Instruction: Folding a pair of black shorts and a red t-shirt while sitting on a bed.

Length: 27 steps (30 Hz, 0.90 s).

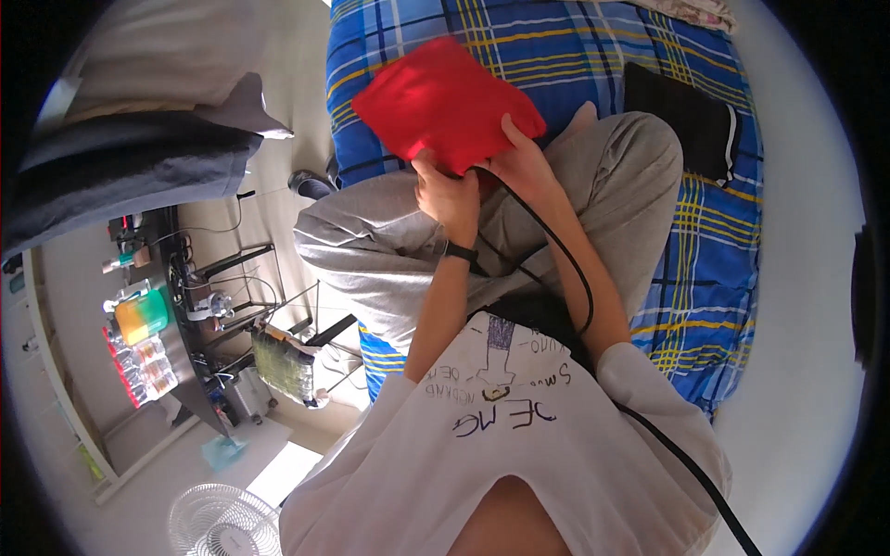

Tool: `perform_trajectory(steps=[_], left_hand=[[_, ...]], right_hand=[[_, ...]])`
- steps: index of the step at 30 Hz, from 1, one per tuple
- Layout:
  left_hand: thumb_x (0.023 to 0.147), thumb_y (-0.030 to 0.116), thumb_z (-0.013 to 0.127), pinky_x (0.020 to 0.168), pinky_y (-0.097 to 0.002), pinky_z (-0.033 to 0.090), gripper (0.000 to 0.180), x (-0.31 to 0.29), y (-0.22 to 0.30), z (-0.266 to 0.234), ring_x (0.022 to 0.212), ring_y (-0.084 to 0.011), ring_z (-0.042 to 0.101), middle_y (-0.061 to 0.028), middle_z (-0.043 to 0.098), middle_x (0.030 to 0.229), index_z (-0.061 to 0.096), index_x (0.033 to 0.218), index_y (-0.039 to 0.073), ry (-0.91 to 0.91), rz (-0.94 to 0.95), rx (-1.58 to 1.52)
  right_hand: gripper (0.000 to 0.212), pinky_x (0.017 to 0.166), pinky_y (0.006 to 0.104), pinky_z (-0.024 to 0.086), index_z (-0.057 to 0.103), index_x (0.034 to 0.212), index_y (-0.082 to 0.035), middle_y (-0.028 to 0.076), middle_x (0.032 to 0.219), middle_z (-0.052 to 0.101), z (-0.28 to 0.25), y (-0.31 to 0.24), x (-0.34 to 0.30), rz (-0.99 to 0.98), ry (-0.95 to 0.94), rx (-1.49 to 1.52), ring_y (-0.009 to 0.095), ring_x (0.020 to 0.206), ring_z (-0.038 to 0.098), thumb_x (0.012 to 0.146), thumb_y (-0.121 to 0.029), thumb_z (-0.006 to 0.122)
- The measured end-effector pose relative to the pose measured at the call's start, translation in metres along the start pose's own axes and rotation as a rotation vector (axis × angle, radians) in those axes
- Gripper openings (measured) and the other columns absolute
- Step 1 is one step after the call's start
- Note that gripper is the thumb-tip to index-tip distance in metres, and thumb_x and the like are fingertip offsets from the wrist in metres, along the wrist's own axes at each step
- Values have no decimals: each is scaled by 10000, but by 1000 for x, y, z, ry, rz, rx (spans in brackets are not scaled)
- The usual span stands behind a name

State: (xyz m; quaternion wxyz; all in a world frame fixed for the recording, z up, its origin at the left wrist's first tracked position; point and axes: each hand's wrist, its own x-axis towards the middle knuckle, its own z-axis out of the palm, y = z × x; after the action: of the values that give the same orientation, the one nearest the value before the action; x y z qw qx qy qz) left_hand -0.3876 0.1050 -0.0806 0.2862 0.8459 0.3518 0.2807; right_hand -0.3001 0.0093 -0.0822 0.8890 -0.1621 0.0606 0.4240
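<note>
A red folded cloth (440,102), perhaps a garment, lies in front of my crossed legs on the blue plaid bedspread (556,56). My left hand (447,193) pinches its near corner, with the thumb on top. On the cloth's near right side, my right hand (525,167) has its thumb over the upper face and its other fingers partly hidden beneath. A black cable (567,250) passes close by my right hand and runs down across my forearm to my lap. To the right lies a black folded cloth (681,122) with a white strip along one edge.
My grey trousers (371,246) fill the near part of the bed. White wall (807,278) borders the right side. Leftward on the floor are a dark shoe (311,183), a chair (287,361), a dark desk (190,343) with bottles and cables, and a white fan (222,524).
</note>
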Motion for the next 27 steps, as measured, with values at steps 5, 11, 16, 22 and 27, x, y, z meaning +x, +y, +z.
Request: perform_trajectory(steps=[5,11,16,22,27], left_hand=[[639,30,704,801,-526,482,564,4,-4,10,957,-438,618,-208,631,1071,493,1162,49,40,34,-100],[674,9,708,802,-516,485,534,-2,-9,-34,946,-421,600,-190,550,1082,494,1163,33,-22,152,22],[742,63,693,645,-458,487,326,-16,-11,-73,758,-367,596,-170,570,980,574,1043,31,-157,180,95],[789,14,625,634,-458,476,186,-29,-27,-89,749,-386,587,-182,581,922,615,974,24,-211,252,75],[824,17,604,653,-452,501,220,-28,-49,-103,793,-393,618,-187,608,938,611,1044,29,-401,168,61]], right_hand=[[564,1067,450,466,406,1449,-48,115,1425,521,-1,1,3,11,-25,75,273,1298,519,1026,-401,524],[510,1065,432,462,405,1451,-51,117,1395,552,-2,-3,4,-28,136,48,269,1279,539,1037,-321,529],[538,946,432,516,434,1432,-47,144,1293,617,-40,-15,9,-419,510,-1115,297,1163,607,939,-133,630],[692,845,483,535,411,1470,-171,207,1102,624,-10,-12,-6,-465,605,-2178,394,990,638,830,-40,639],[730,783,498,551,359,1494,-186,220,1071,635,-19,-11,3,-293,599,-2283,416,912,664,835,-156,671]])
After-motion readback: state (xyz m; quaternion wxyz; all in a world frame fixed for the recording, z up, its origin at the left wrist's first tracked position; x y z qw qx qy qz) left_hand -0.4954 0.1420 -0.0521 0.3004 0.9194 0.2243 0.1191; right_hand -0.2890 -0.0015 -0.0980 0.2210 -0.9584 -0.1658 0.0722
